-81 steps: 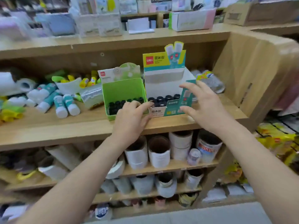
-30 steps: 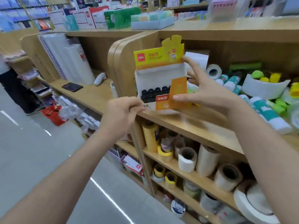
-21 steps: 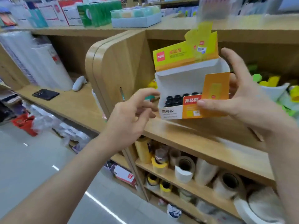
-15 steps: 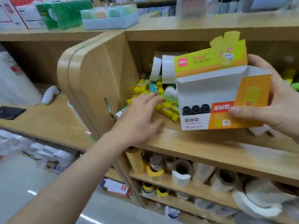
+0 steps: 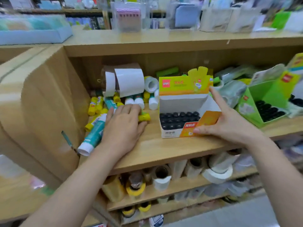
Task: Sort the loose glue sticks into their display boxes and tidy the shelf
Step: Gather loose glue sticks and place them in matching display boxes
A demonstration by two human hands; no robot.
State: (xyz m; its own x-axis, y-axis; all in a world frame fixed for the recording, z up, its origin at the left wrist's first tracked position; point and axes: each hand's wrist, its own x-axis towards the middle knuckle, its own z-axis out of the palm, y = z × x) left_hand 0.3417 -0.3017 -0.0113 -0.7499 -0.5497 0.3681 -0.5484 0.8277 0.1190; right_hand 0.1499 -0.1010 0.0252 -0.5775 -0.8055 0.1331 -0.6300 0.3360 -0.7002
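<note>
Pinching orange box (image 5: 182, 102) side w/ my R hand (image 5: 229, 126); L hand (image 5: 124, 126) flat on loose sticks (image 5: 95, 105), careless sweep could roll some off shelf (image 5: 155, 149) near edge.

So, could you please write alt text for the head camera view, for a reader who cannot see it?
A person's left hand rests flat on loose glue sticks on a wooden shelf, while the right hand grips an orange display box of black-capped sticks standing beside them. A green display box is further right; tape rolls lie underneath.
</note>
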